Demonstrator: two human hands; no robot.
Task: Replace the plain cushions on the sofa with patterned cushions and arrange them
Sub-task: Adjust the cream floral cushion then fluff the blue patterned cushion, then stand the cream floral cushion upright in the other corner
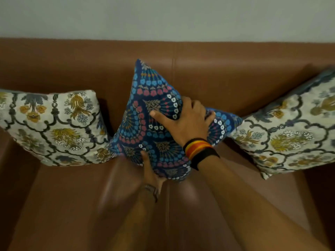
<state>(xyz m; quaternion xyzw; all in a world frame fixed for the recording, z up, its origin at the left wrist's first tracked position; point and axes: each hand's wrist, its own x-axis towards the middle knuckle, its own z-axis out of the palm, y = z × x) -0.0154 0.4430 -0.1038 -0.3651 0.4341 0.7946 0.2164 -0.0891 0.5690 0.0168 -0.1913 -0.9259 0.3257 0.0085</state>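
We see a brown leather sofa [235, 73] against a pale wall [163, 15], with three patterned cushions on its seat. In the middle stands the blue cushion [145, 124], turned on its corner like a diamond and leaning on the backrest. The right hand [184, 120] presses on its upper right part, the grip closed on the fabric with the thumb in front and the fingers curled over the top edge, so the cushion is dented there. On this wrist there are striped wristbands [199, 151] in black, orange and yellow. The left hand [151, 171] holds the lower corner of the same cushion from below, its grip closed on that corner. The left cream floral cushion [54, 127] lies just beside the blue one and touches it. The right cream floral cushion [290, 134] leans tilted at the other side, also touching it
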